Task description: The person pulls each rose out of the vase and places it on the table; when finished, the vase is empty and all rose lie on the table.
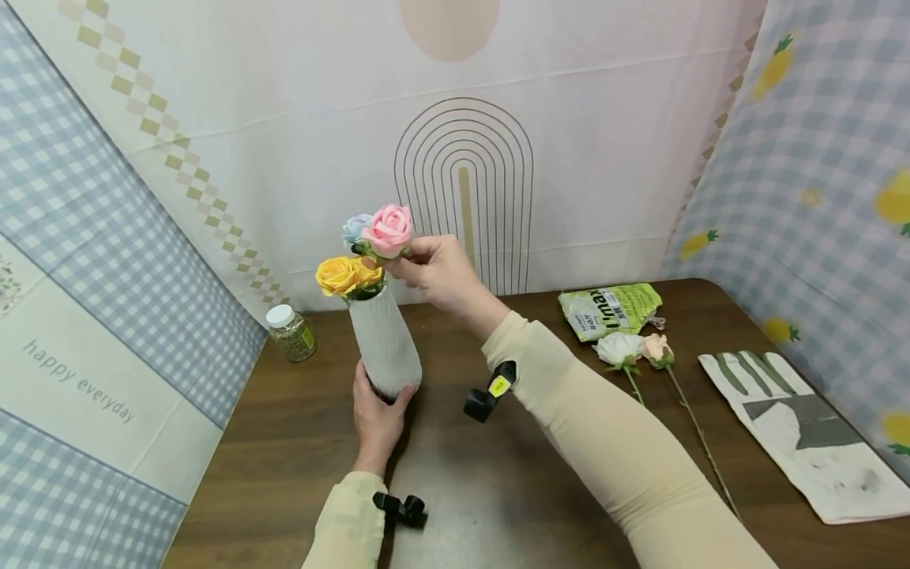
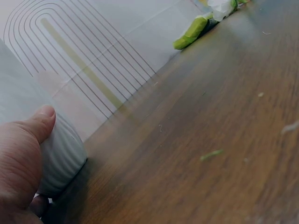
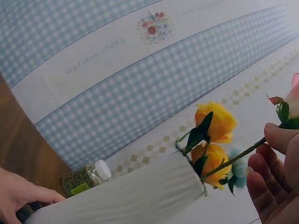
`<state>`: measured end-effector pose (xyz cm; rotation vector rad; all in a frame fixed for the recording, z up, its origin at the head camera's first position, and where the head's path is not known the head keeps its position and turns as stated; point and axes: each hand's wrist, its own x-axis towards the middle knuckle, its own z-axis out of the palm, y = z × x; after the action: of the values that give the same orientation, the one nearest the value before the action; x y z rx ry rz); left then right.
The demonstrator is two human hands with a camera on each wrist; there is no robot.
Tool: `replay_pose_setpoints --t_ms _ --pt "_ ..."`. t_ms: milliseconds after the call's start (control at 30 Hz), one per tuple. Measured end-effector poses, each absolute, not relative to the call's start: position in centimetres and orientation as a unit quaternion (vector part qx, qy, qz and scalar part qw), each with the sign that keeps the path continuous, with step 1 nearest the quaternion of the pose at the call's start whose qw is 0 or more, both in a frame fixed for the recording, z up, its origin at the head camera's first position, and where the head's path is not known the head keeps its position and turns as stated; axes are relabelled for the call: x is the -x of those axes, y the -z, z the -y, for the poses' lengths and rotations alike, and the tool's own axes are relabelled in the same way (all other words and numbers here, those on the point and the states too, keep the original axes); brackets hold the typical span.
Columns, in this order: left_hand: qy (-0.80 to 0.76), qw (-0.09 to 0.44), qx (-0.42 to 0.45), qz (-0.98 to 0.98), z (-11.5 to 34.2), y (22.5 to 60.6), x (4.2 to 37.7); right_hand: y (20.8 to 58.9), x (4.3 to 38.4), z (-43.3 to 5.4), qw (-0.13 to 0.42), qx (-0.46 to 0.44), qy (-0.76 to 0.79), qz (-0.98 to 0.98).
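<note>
My left hand [image 1: 379, 415] grips the base of a white ribbed vase [image 1: 385, 340], which leans slightly to the left. Two yellow roses [image 3: 215, 123] and a light blue flower [image 1: 355, 229] stand in its mouth. Above the rim, my right hand [image 1: 444, 273] pinches a pink rose [image 1: 389, 230] just under its bloom, between thumb and fingers. In the right wrist view its green stem [image 3: 238, 157] runs down into the vase mouth. The left wrist view shows the left thumb [image 2: 44, 122] against the vase's lower side.
On the right lie a white rose [image 1: 620, 348] and a peach rose [image 1: 657, 350] beside a green-white bag [image 1: 610, 310]. Further right is a folded white cloth-like item [image 1: 796, 427]. A white-lidded jar [image 1: 291, 333] stands at the back left. Patterned cloth walls surround the brown table [image 1: 462, 490].
</note>
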<state>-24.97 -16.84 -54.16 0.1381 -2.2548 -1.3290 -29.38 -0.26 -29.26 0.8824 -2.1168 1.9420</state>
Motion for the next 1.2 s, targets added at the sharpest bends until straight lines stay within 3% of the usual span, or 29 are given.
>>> replay_pose_setpoints --t_ms 800,1200 --pt "0.478 0.263 -0.064 0.836 16.9 54.1 24.4 28.3 27.6 -7.7 0.143 -0.242 -0.777 0.564" --pt "0.471 0.269 -0.059 0.838 16.2 54.2 24.8 30.9 25.1 -13.4 0.188 -0.175 -0.816 0.519"
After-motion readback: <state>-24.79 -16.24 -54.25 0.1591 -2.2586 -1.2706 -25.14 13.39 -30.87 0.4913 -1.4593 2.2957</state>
